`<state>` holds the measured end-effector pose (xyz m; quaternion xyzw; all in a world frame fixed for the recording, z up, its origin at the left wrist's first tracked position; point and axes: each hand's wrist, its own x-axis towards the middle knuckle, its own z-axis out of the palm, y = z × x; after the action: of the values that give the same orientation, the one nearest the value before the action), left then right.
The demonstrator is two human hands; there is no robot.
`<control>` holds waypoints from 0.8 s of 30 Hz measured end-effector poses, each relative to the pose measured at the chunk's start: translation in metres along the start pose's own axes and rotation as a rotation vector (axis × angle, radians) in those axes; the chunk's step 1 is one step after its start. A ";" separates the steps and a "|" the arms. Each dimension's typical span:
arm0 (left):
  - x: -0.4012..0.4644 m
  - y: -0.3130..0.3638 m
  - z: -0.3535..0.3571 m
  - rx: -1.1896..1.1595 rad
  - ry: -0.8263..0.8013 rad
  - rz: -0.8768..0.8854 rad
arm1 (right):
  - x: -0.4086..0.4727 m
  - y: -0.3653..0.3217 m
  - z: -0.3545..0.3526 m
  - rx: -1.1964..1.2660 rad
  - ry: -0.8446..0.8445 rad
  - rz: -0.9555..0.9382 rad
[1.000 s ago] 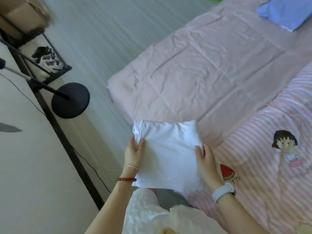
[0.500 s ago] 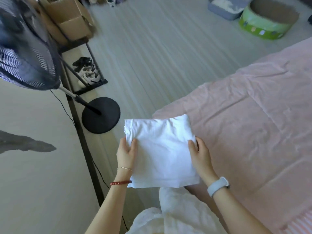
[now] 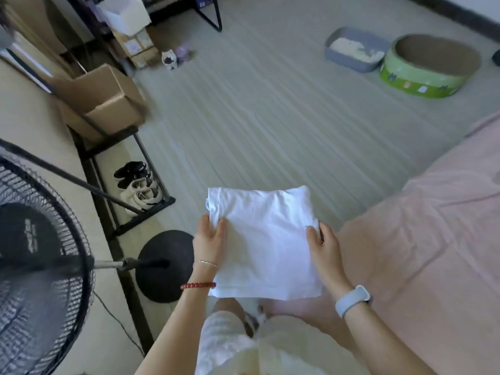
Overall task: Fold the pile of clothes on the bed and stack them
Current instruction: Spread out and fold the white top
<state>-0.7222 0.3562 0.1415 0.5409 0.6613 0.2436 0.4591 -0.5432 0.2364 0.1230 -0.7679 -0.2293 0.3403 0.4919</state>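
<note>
A folded white garment (image 3: 263, 239) hangs flat in the air in front of me, over the floor beside the bed. My left hand (image 3: 209, 240) grips its left edge, thumb on top and fingers underneath. My right hand (image 3: 323, 249) grips its right edge the same way. The pink bed sheet (image 3: 433, 239) fills the right side of the view. No other clothes from the pile are in view.
A standing fan (image 3: 35, 261) with a round black base (image 3: 165, 266) stands at the left. Behind it are a black shoe rack with shoes (image 3: 138, 185) and cardboard boxes (image 3: 105, 101). Far across the floor sit a grey litter tray (image 3: 354, 50) and a green round scratcher (image 3: 427, 66).
My view has swung left, away from the striped quilt and the bed toward the floor and fan. Both hands keep the same hold on the folded white garment, carried along off the bed's edge.
</note>
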 end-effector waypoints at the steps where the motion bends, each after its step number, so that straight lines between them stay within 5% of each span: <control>1: 0.018 0.010 0.004 0.001 -0.021 0.005 | 0.015 -0.008 0.005 -0.002 0.017 0.005; 14: 0.289 0.177 0.130 0.137 -0.337 0.237 | 0.257 -0.089 0.047 0.091 0.368 0.177; 24: 0.307 0.312 0.350 0.305 -0.824 0.414 | 0.342 -0.098 -0.081 0.213 0.846 0.337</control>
<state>-0.2625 0.6758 0.1306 0.7738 0.3311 -0.0042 0.5400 -0.2570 0.4631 0.1332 -0.8110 0.1553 0.0942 0.5561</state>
